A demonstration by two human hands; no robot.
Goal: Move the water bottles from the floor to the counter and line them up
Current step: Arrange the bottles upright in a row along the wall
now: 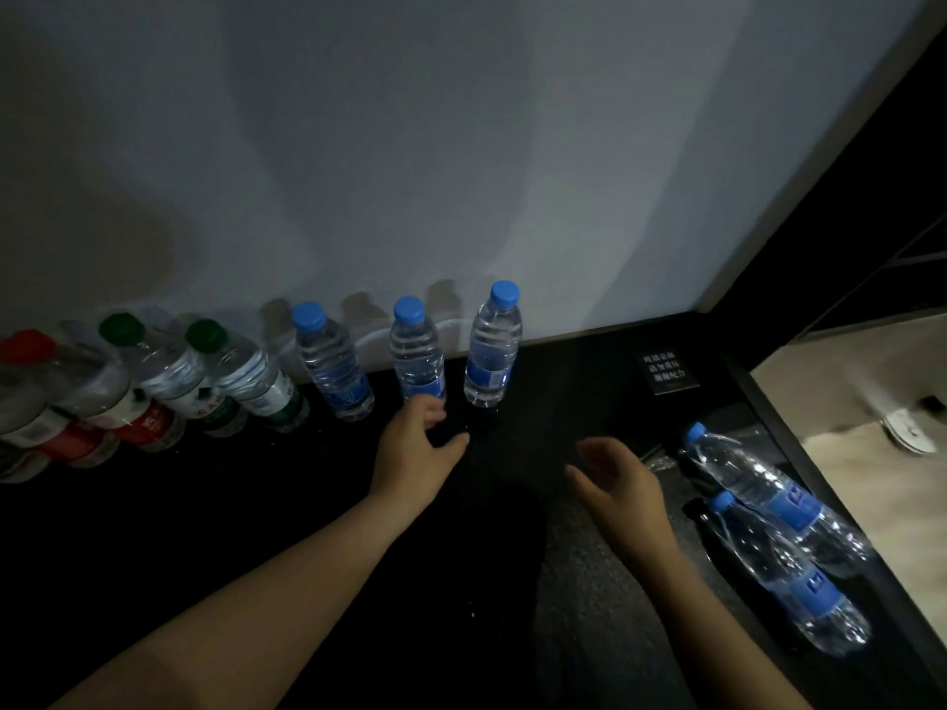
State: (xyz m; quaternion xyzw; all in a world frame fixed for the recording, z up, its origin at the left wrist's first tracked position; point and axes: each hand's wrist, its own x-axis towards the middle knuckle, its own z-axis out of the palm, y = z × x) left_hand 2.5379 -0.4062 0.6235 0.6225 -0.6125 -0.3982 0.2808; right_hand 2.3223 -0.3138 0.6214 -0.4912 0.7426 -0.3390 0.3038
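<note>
Black counter [563,381] runs along a pale wall [461,146], and the water bottles stand on it in a row against that wall. From the left we see red-capped bottles [31,392], blurred and crowded together, then two green-capped bottles [169,371] [246,376]. Three blue-capped ones follow: the left bottle [333,366], the middle bottle [416,351] and the right bottle [493,351]. All three blue-capped ones are upright, with small gaps between them.

Our left hand [415,443] reaches forward over the counter to the foot of the middle bottle. Its fingers are loosely curved, the thumb held apart from them, and nothing sits in the grip. The fingertips [433,407] lie right at the bottle's base. We cannot tell whether they touch it.

Our right hand [620,479] hovers above the counter, well apart from the row. Its palm is turned to the left and its fingers are relaxed and slightly spread, holding nothing.

Near the counter's right edge two more blue-capped bottles, a far one [768,489] and a near one [789,571], lie tilted side by side, caps pointing toward the wall, with crumpled clear wrap about them.

A small dark sign [665,372] with white characters sits in the counter's far right corner. Beyond the edge we see a beige floor [845,376] with a white object [909,435] on it.
</note>
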